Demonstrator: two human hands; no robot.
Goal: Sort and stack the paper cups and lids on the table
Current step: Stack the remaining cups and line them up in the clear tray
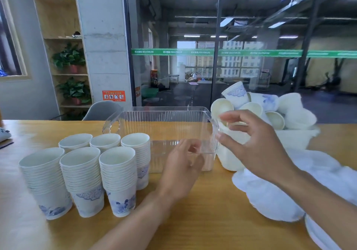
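From where I sit, the move turns on the heap of loose cups lying to the right and beyond my hands, piled in a white container at the far right of the bench, just past the right wall of the clear plastic bin. My right hand is plainly the nearer one: it hangs in front of that heap, fingers spread and loosely curved, thumb low and forefinger high, with a pale cup-like shape just beyond them; I cannot tell whether the fingers touch it or hold anything. My left hand sits at the near front corner of the clear bin, fingers loosely curled; it looks empty, though the blur and the bin wall leave that unsure. The loose cups lie tumbled every way, some mouths facing me, one tilted base-up at the top, so each would need turning upright, as I judge it. The finished stacks stand upright in two rows well to the left, on the far side of my left hand from the heap. White lids lie spread on the bench under my right forearm.
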